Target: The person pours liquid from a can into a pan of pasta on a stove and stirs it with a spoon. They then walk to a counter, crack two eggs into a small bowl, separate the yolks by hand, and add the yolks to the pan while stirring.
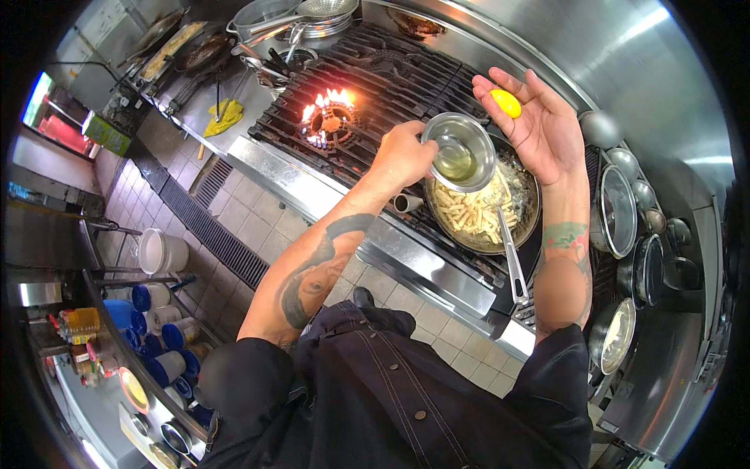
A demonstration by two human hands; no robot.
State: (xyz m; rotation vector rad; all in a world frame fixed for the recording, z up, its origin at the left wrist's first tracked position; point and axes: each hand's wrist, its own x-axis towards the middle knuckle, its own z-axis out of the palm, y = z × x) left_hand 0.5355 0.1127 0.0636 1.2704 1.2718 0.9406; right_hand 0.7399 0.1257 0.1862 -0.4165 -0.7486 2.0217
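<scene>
My left hand (404,153) grips the rim of a small stainless steel bowl (470,130). Clear, slightly yellowish egg white (457,165) lies in the bowl, which is tilted. On the raised fingers of my right hand (548,132), palm up, rests a bright yellow egg yolk (505,104). Below both hands a frying pan (532,202) stands on the range, partly hidden by the bowl and my right wrist. Penne-like pasta (469,212) fills much of it, with pale foamy liquid at the right. A metal spoon (511,258) leans in the pan, its handle over the front edge.
A burner with open flames (329,117) is lit left of the bowl. Grates (387,76) cover the range. Nested pots and strainers (322,17) stand at the back left; a yellow cloth (224,117) lies on the side counter. Metal bowls (613,211) and ladles line the right.
</scene>
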